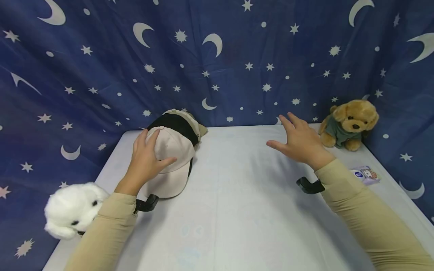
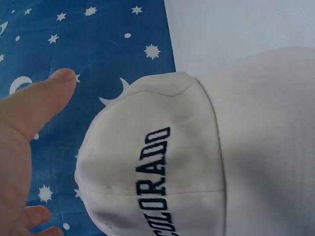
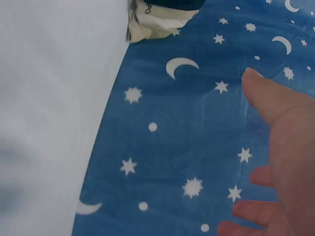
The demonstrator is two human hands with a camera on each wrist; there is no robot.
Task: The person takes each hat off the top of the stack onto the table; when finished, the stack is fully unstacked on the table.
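A stack of baseball caps lies at the left back of the table. On top is a pale cream cap (image 1: 171,148), its brim pointing toward me; the left wrist view shows dark "COLORADO" lettering (image 2: 155,182) on its front. Behind it show a black cap (image 1: 179,126) and a beige cap (image 1: 181,114), both partly hidden. My left hand (image 1: 144,160) hovers over the left side of the cream cap with fingers spread, holding nothing. Over the right half of the table, my right hand (image 1: 300,141) is raised, thumb and fingers apart, with nothing in it.
A white plush dog (image 1: 74,210) sits at the table's left edge beside my left sleeve. At the back right corner is a brown plush dog (image 1: 352,124) in a green shirt. A small purple packet (image 1: 366,175) lies near the right edge of the white table (image 1: 237,226).
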